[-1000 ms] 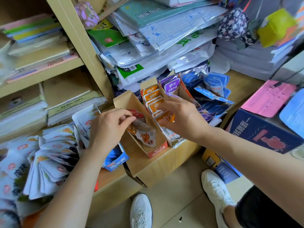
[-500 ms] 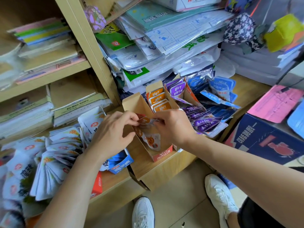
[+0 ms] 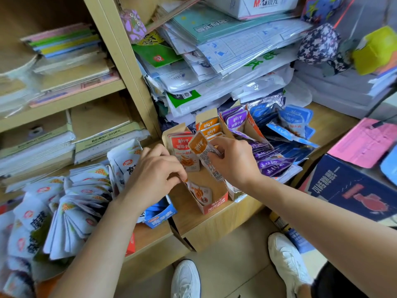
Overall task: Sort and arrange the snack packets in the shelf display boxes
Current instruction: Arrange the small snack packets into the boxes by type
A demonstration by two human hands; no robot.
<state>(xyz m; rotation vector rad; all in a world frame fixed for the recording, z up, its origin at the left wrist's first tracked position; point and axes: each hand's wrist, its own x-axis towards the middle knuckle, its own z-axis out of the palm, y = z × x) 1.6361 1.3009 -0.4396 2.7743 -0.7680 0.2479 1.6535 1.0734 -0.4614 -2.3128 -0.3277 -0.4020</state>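
An orange packet [image 3: 199,145] is pinched between the thumb and the fingers of the right hand [image 3: 235,161]. It is held tilted above an open brown box [image 3: 214,206], just in front of a red packet [image 3: 182,150]. The red packet is stood upright at the back of that box. One more packet [image 3: 198,192] is leaned low at the front of the same box.

The left hand [image 3: 153,175] is placed at the left wall of the box. Its fingers are curled in. What they hold cannot be told, because the tips are partly hidden.

The box is set on a wooden shelf [image 3: 193,219]. Just behind it, a row of orange packets [image 3: 209,128] is stood in a second box. Next to that row, purple packets [image 3: 236,121] are stood in a third box. More purple packets [image 3: 271,164] are spilled flat on the shelf to the right, with blue packets [image 3: 295,121] heaped behind them.

To the left, a big pile of white packets [image 3: 81,190] is spread out. A small blue box [image 3: 160,214] is seen under the left wrist. Stacks of paper [image 3: 225,50] are piled above the snack boxes. Two white shoes [image 3: 185,278] are seen on the floor below.
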